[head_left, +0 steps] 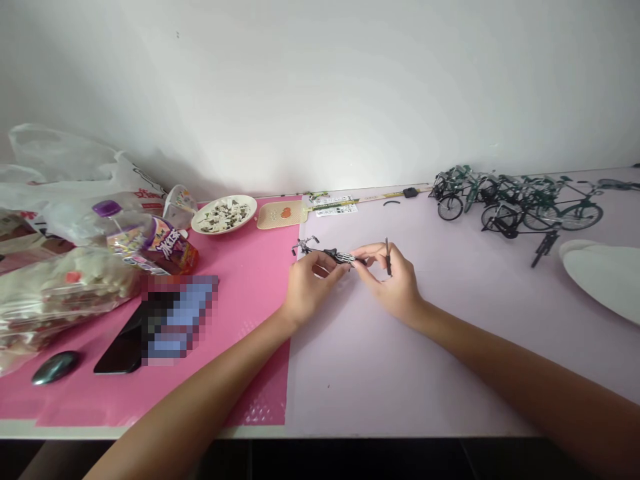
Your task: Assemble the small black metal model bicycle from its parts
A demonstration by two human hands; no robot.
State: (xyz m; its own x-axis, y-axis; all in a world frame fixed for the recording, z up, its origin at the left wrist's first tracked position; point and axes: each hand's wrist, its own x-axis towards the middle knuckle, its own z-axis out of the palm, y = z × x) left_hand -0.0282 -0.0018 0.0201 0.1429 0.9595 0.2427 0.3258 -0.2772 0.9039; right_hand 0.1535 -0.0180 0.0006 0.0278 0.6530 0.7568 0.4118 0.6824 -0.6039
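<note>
A small model bicycle [330, 253], dark with silver handlebars at its left end, is held sideways above the table between both hands. My left hand [311, 283] pinches it around the middle, near the seat and rear rack. At its right end, the fingertips of my right hand [393, 280] are closed on the rear part, close to my left thumb. A thin dark stick-like piece [388, 258] stands upright between the fingers of my right hand. The fingers hide much of the bicycle's rear and underside.
Several green and black model bicycles [545, 200] stand at the back right, near a white plate [605, 273]. To the left are a dish of small pieces [224, 215], a beige tray [283, 215], a drink bottle [150, 240], plastic bags [65, 293], a phone [123, 340] and a mouse [56, 367].
</note>
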